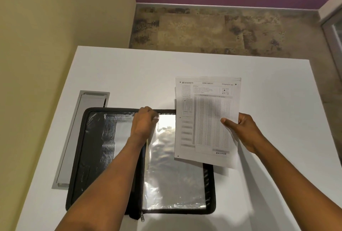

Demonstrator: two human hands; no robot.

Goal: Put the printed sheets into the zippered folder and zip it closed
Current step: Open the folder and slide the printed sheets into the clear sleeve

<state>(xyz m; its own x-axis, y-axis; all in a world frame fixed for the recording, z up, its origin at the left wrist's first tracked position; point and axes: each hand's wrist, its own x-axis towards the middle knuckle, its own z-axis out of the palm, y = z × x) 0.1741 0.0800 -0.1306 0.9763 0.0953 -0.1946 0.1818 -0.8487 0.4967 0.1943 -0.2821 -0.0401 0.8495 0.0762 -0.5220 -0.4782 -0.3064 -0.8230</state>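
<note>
A black zippered folder [210, 190] lies open on the white table, with clear plastic sleeves [172, 175] showing inside. Its zip pull [142, 217] hangs at the near edge by the spine. My left hand [145, 122] pinches the top edge of a plastic sleeve near the folder's far rim. My right hand [240, 129] holds the printed sheets [205, 119], an OMR form, by their right edge, thumb on top. The sheets hover above the folder's right half and overlap its far right corner.
A grey metal cable tray [74, 138] is set into the white table [148, 75] to the left of the folder, partly under it. Beige wall stands at the left. Past the table's far edge lies mottled floor.
</note>
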